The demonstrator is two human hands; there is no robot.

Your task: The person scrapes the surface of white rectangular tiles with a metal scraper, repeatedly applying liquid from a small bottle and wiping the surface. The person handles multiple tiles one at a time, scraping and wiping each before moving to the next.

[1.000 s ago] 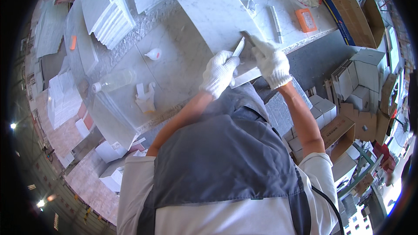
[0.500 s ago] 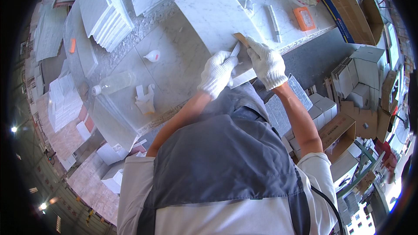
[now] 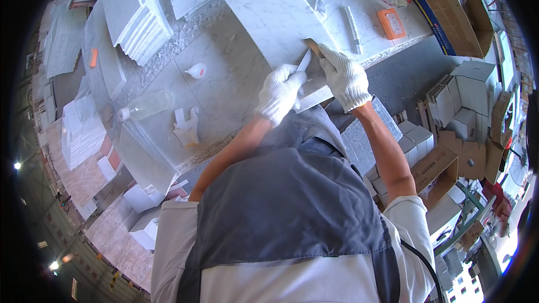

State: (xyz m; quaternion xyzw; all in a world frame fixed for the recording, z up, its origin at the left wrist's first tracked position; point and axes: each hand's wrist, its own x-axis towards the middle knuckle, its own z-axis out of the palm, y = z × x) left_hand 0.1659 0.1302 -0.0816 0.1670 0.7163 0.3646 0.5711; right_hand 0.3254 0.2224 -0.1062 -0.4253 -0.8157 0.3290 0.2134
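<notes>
Both of my hands wear white knitted gloves and work close together over the near edge of a large white-grey marble slab (image 3: 275, 17). My left hand (image 3: 281, 92) is closed around a narrow grey blade (image 3: 305, 60), which points up and away from me. In my right hand (image 3: 345, 78) is a thin, flat brownish scraper-like piece (image 3: 312, 47), pinched by the fingers with its end sticking out to the left. The tips of the two tools lie very near each other; whether they touch I cannot tell. My fingers hide the lower part of each tool.
On the stone-topped bench lie a white squeeze bottle (image 3: 196, 70), a clear plastic bottle (image 3: 147, 105), a crumpled glove (image 3: 187, 128), a white tube (image 3: 353, 30) and an orange block (image 3: 391, 24). Stacked slabs (image 3: 140, 22) stand far left. Cardboard boxes (image 3: 429, 171) sit at the right.
The brownish piece in my right hand has tilted slightly, and the blade in my left hand has turned a little. Both hands stay in nearly the same place.
</notes>
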